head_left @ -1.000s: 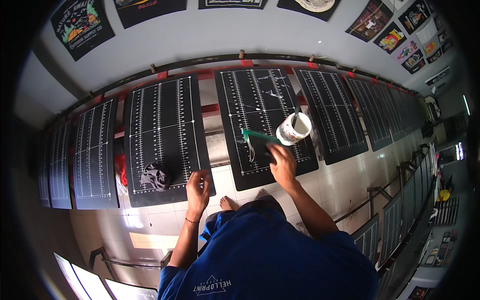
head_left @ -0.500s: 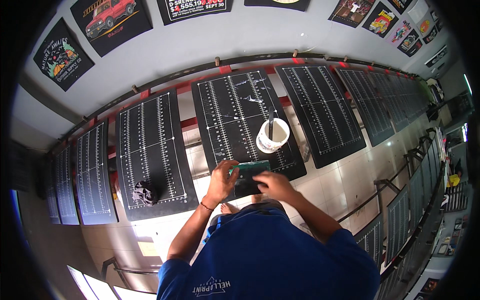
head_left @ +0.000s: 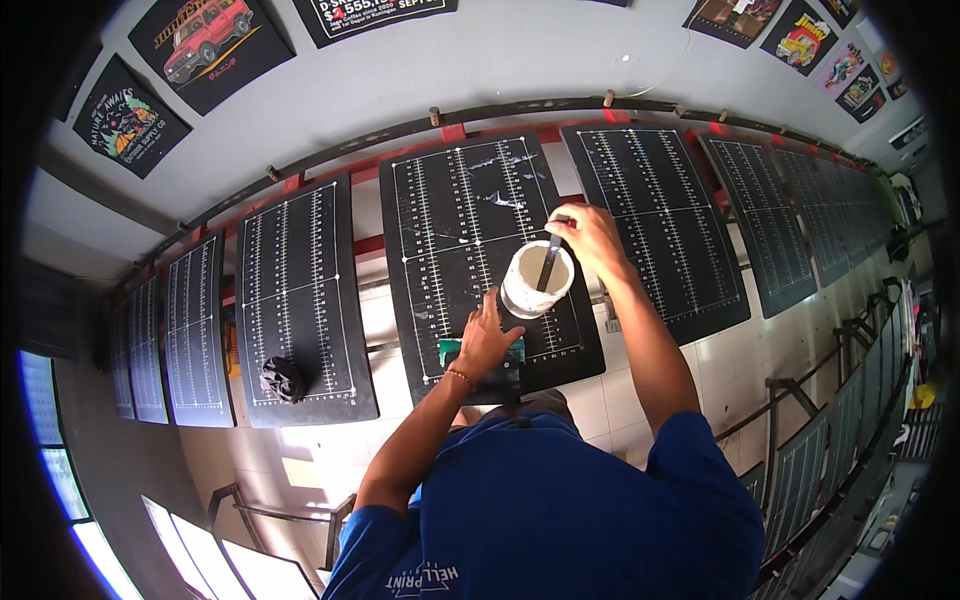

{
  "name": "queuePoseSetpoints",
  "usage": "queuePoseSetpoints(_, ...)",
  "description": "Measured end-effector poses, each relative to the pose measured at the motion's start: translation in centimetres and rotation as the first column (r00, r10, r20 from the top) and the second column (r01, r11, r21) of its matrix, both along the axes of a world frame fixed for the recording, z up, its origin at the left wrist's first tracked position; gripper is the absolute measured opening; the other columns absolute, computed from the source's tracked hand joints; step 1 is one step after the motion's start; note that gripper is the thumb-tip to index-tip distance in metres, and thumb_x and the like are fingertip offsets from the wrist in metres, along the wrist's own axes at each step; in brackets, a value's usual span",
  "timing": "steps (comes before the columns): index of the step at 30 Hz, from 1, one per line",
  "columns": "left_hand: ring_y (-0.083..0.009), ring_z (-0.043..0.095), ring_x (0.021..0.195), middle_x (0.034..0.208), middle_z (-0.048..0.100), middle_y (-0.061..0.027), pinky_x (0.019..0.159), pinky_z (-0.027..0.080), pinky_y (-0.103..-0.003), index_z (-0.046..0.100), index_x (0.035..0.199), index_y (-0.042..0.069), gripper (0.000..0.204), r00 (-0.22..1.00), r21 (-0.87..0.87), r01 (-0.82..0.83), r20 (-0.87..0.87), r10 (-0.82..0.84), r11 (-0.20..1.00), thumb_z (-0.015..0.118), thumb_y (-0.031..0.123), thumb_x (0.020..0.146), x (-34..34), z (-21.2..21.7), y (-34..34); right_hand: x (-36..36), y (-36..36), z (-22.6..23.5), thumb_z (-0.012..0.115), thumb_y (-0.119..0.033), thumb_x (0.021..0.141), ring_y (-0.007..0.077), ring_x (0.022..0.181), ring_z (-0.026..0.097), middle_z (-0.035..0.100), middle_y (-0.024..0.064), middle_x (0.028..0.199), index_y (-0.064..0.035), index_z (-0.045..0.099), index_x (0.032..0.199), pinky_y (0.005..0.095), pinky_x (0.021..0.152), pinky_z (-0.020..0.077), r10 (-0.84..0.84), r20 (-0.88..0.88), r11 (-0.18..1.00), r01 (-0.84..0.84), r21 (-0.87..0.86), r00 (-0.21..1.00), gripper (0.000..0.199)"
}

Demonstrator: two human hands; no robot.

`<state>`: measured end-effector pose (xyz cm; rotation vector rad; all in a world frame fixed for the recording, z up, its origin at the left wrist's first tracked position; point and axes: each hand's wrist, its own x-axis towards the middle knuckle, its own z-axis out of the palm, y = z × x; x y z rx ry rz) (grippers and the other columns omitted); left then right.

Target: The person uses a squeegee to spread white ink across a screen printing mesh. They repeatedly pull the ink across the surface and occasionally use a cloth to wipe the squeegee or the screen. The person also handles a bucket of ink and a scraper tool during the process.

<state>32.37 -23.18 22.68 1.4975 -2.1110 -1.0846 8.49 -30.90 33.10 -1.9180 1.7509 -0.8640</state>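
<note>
Below the right hand (head_left: 590,240), clamped on the black spatula (head_left: 549,266), the white tub (head_left: 519,296) was best steadied by the spread left hand (head_left: 484,342).

A person in a blue shirt (head_left: 560,490) works over a black board (head_left: 430,300) ruled with white lines, 1 of a row along a gray wall (head_left: 540,65). The right hand (head_left: 588,240) grips the upper end of a dark, flat stick (head_left: 549,268) that slants into a white bucket (head_left: 519,292) on the board. The left hand (head_left: 484,338), fingers spread, is at the bucket's near side; whether it touches is unclear. Below that hand and wrist, a flat black piece with a green edge (head_left: 451,350) shows, partly hidden. A crumpled dark cloth (head_left: 282,380) lies on the next board (head_left: 300,335) to the left. Dark printed sheets (head_left: 215,60) hang above.
</note>
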Motion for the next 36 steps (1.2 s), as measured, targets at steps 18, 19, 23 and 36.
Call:
queuePoseSetpoints(18,-0.0424,0.058,0.123,0.139,0.052,-0.0283,0.104,0.050,-0.046,0.013,0.154,0.004,0.111,0.935,0.014,-0.167,-0.315,0.163,0.986,0.087,0.011,0.071,-5.2,-1.9,-1.8,-7.3,4.2,-3.7,0.074,-0.018,0.092,0.0107,0.065,0.062,0.069,0.0097,0.074,-0.0005,0.068,0.094,0.0294,0.059,0.0471,-0.115,0.210,0.990,0.093,0.110,0.971,0.018)
queuePoseSetpoints(19,-0.0425,0.058,0.122,0.136,0.056,-0.0270,0.105,0.050,-0.045,0.013,0.156,0.007,0.114,0.927,0.070,-0.151,-0.337,0.166,0.986,0.088,0.011,0.069,-5.4,-1.3,-2.1,-7.7,4.6,-3.9,0.073,-0.015,0.092,0.0089,0.066,0.062,0.069,0.0095,0.075,0.0002,0.067,0.095,0.0283,0.060,0.0472,-0.086,0.261,0.991,0.057,0.117,0.961,0.017)
queuePoseSetpoints(23,-0.0411,0.056,0.126,0.135,0.057,-0.0257,0.109,0.046,-0.045,0.022,0.155,0.010,0.113,0.931,0.168,-0.147,-0.309,0.193,0.975,0.090,0.016,0.065,-4.6,-1.0,-2.8,-6.8,6.2,-1.1,0.071,-0.010,0.092,0.0155,0.068,0.066,0.071,0.0131,0.082,0.0002,0.069,0.099,0.0295,0.063,0.0498,-0.034,0.216,0.998,0.020,0.064,0.976,0.013)
queuePoseSetpoints(36,-0.0393,0.060,0.122,0.130,0.061,-0.0232,0.107,0.048,-0.043,0.027,0.150,0.011,0.106,0.920,0.141,-0.116,-0.358,0.160,0.983,0.088,0.018,0.065,-5.4,-1.0,-3.7,-7.3,7.5,0.4,0.068,-0.018,0.095,0.0145,0.059,0.065,0.068,0.0096,0.071,0.0011,0.070,0.099,0.0280,0.059,0.0512,-0.116,0.169,0.975,0.079,0.207,0.979,0.020)
